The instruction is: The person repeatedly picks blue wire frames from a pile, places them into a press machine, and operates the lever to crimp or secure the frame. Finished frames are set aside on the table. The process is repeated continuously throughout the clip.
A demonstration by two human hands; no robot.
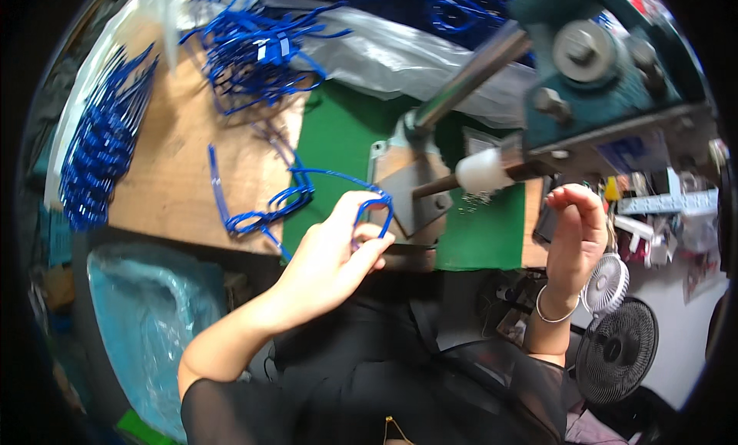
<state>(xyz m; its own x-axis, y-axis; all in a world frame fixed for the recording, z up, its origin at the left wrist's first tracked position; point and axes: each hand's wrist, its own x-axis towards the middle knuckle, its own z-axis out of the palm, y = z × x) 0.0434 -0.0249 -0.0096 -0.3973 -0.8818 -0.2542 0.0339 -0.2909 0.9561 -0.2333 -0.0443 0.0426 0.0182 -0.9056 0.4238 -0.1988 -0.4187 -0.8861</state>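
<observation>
A thin, glossy blue cord is pinched by my left hand, its end bent into a loop at the fingertips. The rest of that cord trails left into a loose tangle on the wooden board. My left fingers are just in front of the metal base plate of a teal press. Over at the right, my right hand is raised beside the press, its fingers extended and slightly curved, with nothing visible in them. The inside of its grip shows only partly.
Blue cords lie in a heap at the back and in a neat bundle at far left. Small metal bits are scattered on the green mat. A blue plastic-lined bin stands below left, fans below right.
</observation>
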